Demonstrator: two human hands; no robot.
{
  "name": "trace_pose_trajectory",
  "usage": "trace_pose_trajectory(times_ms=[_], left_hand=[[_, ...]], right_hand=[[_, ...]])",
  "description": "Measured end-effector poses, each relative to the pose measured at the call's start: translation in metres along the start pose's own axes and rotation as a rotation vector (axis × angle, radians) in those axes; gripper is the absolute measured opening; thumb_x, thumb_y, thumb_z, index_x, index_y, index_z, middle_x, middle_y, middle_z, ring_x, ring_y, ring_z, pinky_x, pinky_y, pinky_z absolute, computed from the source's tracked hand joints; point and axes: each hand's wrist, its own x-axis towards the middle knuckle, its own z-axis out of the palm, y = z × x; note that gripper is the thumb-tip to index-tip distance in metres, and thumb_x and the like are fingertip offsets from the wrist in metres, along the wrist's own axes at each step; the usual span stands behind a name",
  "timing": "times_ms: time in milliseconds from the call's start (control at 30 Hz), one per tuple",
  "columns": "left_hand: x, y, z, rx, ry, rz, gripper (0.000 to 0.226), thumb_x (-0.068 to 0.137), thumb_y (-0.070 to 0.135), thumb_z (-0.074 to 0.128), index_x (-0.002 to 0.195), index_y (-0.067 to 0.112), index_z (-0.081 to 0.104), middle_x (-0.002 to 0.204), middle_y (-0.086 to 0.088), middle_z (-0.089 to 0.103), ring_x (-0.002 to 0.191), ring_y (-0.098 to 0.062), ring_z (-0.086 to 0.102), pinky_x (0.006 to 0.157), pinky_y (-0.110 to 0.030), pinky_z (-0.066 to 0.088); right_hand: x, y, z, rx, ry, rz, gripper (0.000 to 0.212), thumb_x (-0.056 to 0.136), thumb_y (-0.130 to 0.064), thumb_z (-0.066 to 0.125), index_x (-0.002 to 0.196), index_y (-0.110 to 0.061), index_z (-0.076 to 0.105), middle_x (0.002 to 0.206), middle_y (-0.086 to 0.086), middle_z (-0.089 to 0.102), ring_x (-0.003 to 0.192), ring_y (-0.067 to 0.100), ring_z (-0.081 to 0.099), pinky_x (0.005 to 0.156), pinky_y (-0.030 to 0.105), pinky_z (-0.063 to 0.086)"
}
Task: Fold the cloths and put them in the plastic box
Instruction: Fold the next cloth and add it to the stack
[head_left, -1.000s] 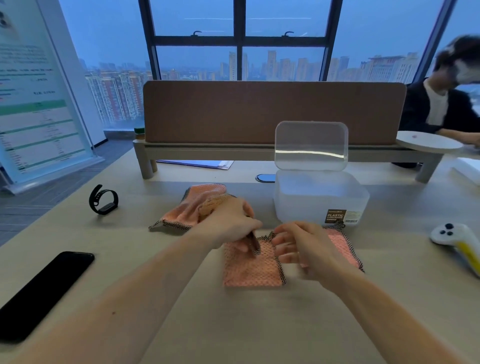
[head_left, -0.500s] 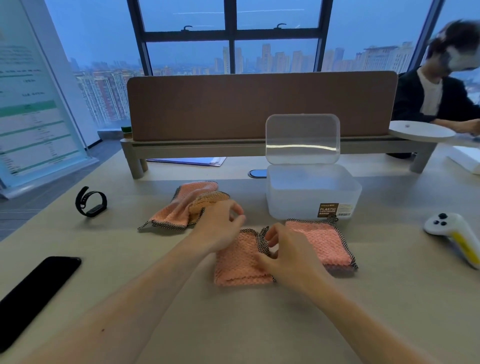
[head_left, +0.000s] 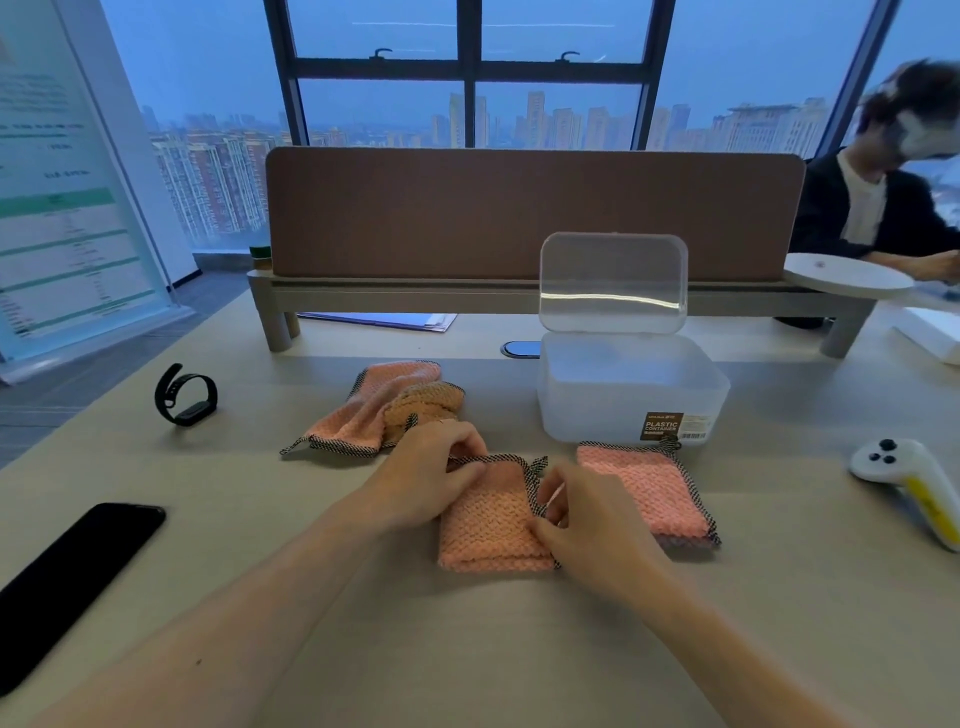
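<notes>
A folded pink cloth (head_left: 491, 535) with a dark checked hem lies on the desk in front of me. My left hand (head_left: 428, 475) pinches its far left hem. My right hand (head_left: 582, 514) grips its right hem. Another folded pink cloth (head_left: 641, 491) lies just to the right, apart from my hands. A loose pile of pink and orange cloths (head_left: 387, 408) sits behind my left hand. The translucent plastic box (head_left: 631, 397) stands behind the folded cloths, its lid (head_left: 613, 283) up, and looks empty.
A black phone (head_left: 67, 577) lies at the near left and a black wristband (head_left: 184, 397) farther back. A white and yellow controller (head_left: 914, 491) rests at the right. A brown partition on a shelf (head_left: 530, 213) closes the back; another person (head_left: 883, 202) sits beyond it.
My hands have finished folding the front cloth narrower; they moved from its middle to its left and right hems. The camera view shifted slightly.
</notes>
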Motion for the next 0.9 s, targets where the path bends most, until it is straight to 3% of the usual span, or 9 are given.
trace_pose_trajectory(times_ms=[200,300,367,467,533,633,700,800,900], left_hand=[[0.003,0.0,-0.004,-0.109,-0.014,-0.027,0.005,0.095,0.023,0.068,0.099,0.024,0.071,0.097,0.014,0.069,0.093,-0.002,0.063,0.084,-0.022,0.049],[0.0,0.002,0.007,-0.027,-0.088,-0.021,0.009,0.095,0.029,0.068,0.103,0.025,0.072,0.102,0.01,0.069,0.097,-0.007,0.061,0.09,-0.028,0.05],[-0.003,0.002,0.012,0.019,-0.083,-0.011,0.013,0.095,0.035,0.067,0.104,0.027,0.071,0.104,0.01,0.068,0.098,-0.008,0.06,0.094,-0.034,0.05],[-0.004,0.001,0.006,0.058,-0.08,-0.059,0.025,0.095,0.045,0.063,0.111,0.027,0.069,0.109,0.009,0.066,0.102,-0.01,0.059,0.093,-0.032,0.05],[-0.004,0.006,-0.001,0.137,-0.19,-0.133,0.038,0.091,0.054,0.064,0.116,0.024,0.065,0.114,0.007,0.061,0.105,-0.013,0.056,0.086,-0.028,0.045],[0.002,0.019,-0.009,0.176,-0.365,-0.231,0.04,0.085,0.051,0.073,0.105,0.017,0.067,0.104,0.002,0.062,0.092,-0.015,0.056,0.065,-0.027,0.039],[0.005,0.025,-0.013,0.036,-0.438,-0.271,0.03,0.085,0.038,0.076,0.097,0.01,0.072,0.088,0.001,0.067,0.08,-0.014,0.06,0.059,-0.024,0.04],[0.007,0.03,-0.018,-0.282,-0.458,-0.295,0.014,0.089,0.027,0.075,0.088,0.014,0.071,0.076,-0.001,0.068,0.073,-0.012,0.058,0.069,-0.029,0.044],[0.011,0.042,-0.027,-0.582,-0.409,-0.291,0.012,0.093,0.021,0.074,0.087,0.016,0.065,0.08,-0.001,0.066,0.078,-0.014,0.062,0.076,-0.033,0.052]], right_hand=[[-0.006,-0.004,-0.004,0.139,-0.005,0.032,0.019,0.078,-0.015,0.078,0.082,-0.028,0.064,0.068,-0.007,0.069,0.062,0.001,0.062,0.06,0.014,0.049],[-0.014,-0.003,-0.003,0.083,-0.01,0.053,0.017,0.077,-0.014,0.075,0.083,-0.026,0.063,0.065,-0.005,0.068,0.061,0.003,0.061,0.059,0.016,0.046],[-0.017,-0.003,-0.003,0.05,-0.004,0.056,0.016,0.078,-0.016,0.074,0.085,-0.026,0.063,0.065,-0.005,0.067,0.063,0.004,0.062,0.065,0.026,0.051],[-0.018,-0.004,-0.004,-0.036,0.052,-0.009,0.025,0.083,-0.035,0.075,0.099,-0.03,0.057,0.081,-0.013,0.063,0.074,0.004,0.061,0.075,0.029,0.054],[-0.016,-0.008,-0.004,-0.096,0.078,-0.053,0.032,0.088,-0.043,0.071,0.111,-0.031,0.053,0.098,-0.016,0.058,0.084,0.008,0.06,0.081,0.028,0.051],[-0.014,-0.016,-0.002,-0.156,0.036,-0.071,0.025,0.092,-0.034,0.066,0.112,-0.025,0.053,0.106,-0.008,0.057,0.094,0.014,0.058,0.083,0.027,0.048],[-0.013,-0.016,-0.001,-0.147,-0.004,-0.048,0.023,0.09,-0.027,0.064,0.11,-0.022,0.053,0.107,-0.004,0.057,0.098,0.017,0.056,0.084,0.03,0.047],[-0.004,-0.009,-0.003,-0.072,-0.056,0.007,0.04,0.081,-0.021,0.068,0.116,-0.023,0.046,0.112,-0.002,0.055,0.101,0.017,0.056,0.085,0.031,0.048],[0.01,-0.005,-0.02,0.342,-0.012,0.116,0.065,0.075,-0.017,0.077,0.127,-0.025,0.039,0.119,-0.003,0.058,0.11,0.014,0.059,0.084,0.026,0.05]])
